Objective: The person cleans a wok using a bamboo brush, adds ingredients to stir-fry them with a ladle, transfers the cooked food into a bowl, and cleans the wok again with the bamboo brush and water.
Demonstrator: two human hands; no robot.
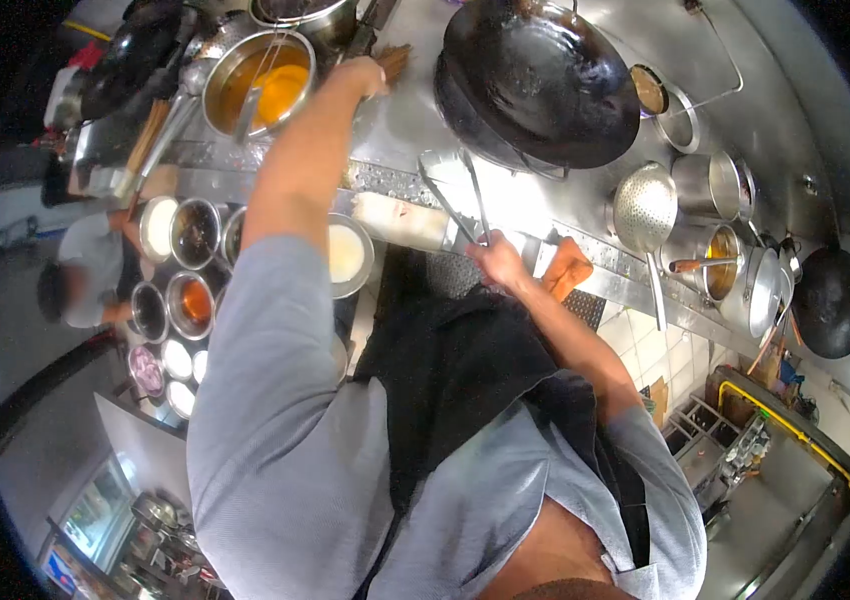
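My left hand [360, 76] reaches forward over the steel counter, fingers closed, beside the bristles of a bamboo brush [395, 64]; what it grips, if anything, is hidden. To its left stands a steel pot [213, 92] of orange-yellow liquid with a ladle [250, 112] in it. My right hand [497, 260] grips metal tongs [477, 195] near the counter's front edge, their two arms spread and pointing away from me. Close to that hand lies an orange cloth [567, 268]. A long pale object [400, 220] I cannot identify lies left of the tongs.
A black wok [545, 85] sits ahead. On the right are a perforated skimmer [644, 208], several steel pots [707, 185] and another wok [833, 302]. Bowls, including one of white contents [347, 252] and one of red sauce [190, 302], stand left, near another person [90, 262].
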